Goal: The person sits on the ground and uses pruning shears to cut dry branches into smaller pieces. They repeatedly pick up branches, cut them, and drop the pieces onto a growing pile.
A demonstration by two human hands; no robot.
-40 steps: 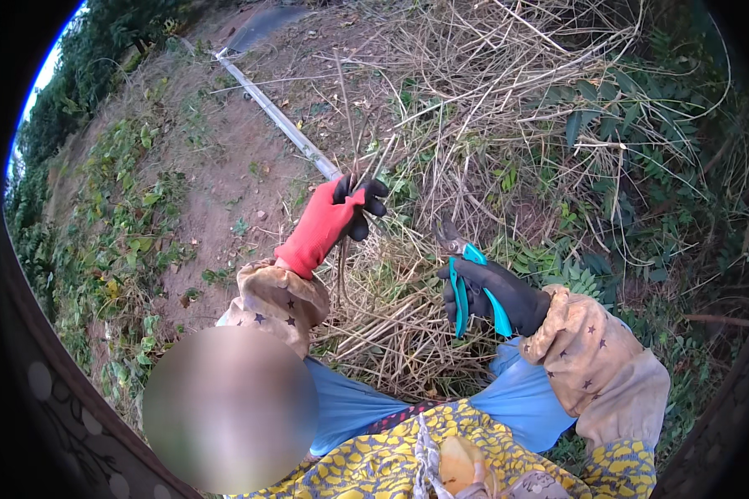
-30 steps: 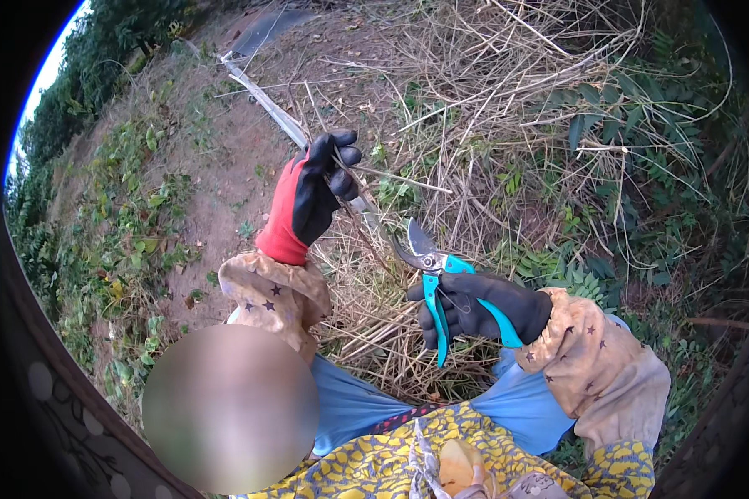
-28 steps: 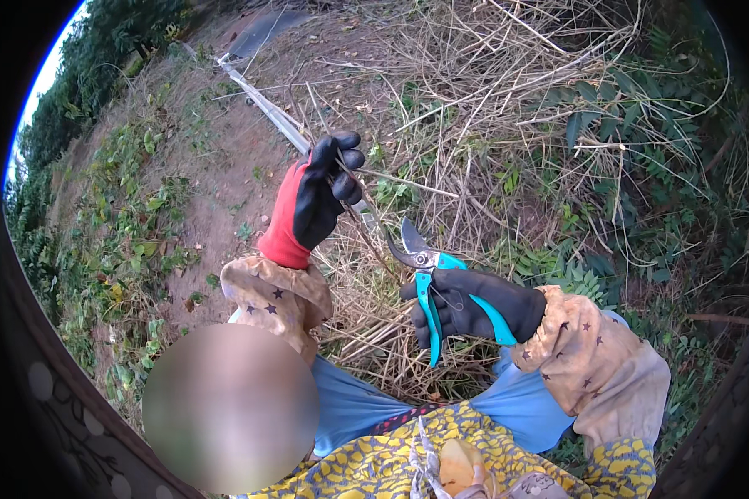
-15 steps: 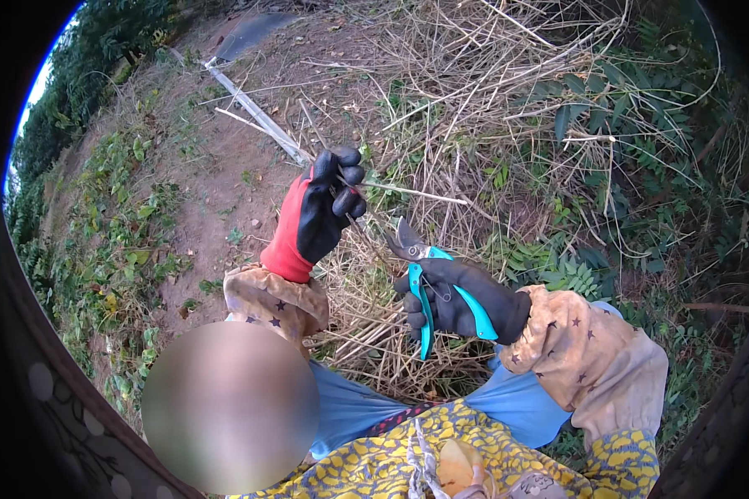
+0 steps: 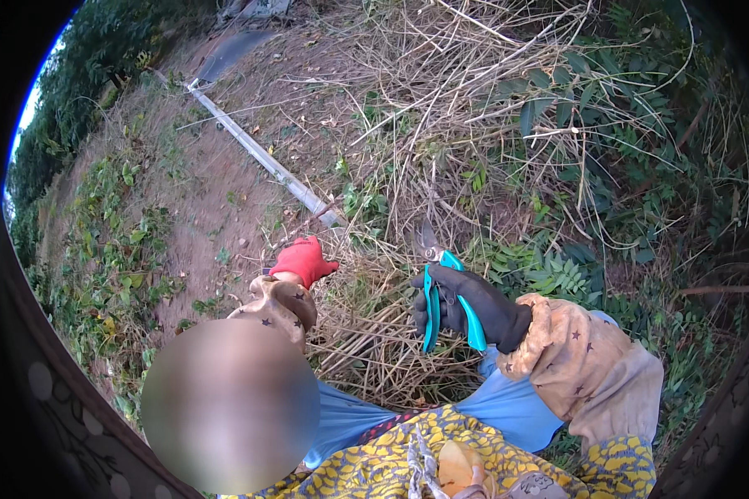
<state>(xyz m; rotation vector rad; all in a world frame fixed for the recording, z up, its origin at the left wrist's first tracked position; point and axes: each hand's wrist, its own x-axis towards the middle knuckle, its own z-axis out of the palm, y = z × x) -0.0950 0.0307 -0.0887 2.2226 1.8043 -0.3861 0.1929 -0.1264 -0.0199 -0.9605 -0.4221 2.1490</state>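
Gripping the pruners (image 5: pixel 451 261), the right hand (image 5: pixel 478 306) sits right of centre in my feed, dark-gloved fingers wrapped around the teal handles, which stand apart. The blades point away from the body, too blurred for me to judge their gap. I'd expect the tool to be fairly light and stiff, best held well back on the handles, clear of the edges. The left hand (image 5: pixel 305 261) shows me only the red back of its glove; its fingers are hidden, so I cannot tell whether it is closed on anything. Dry stalks (image 5: pixel 374 341) lie near it and spread between the two hands, in front of the blue cloth (image 5: pixel 516 407). They look light, stiff and brittle to me, likely to snap if bent, so I'd favour a hold on the thicker parts. Just beyond the left hand is the near end of a pole (image 5: pixel 262 158) lying across bare soil (image 5: pixel 200 208). Farther out, green leaves (image 5: pixel 558 274) and a brush heap (image 5: pixel 508 66) fill the right side
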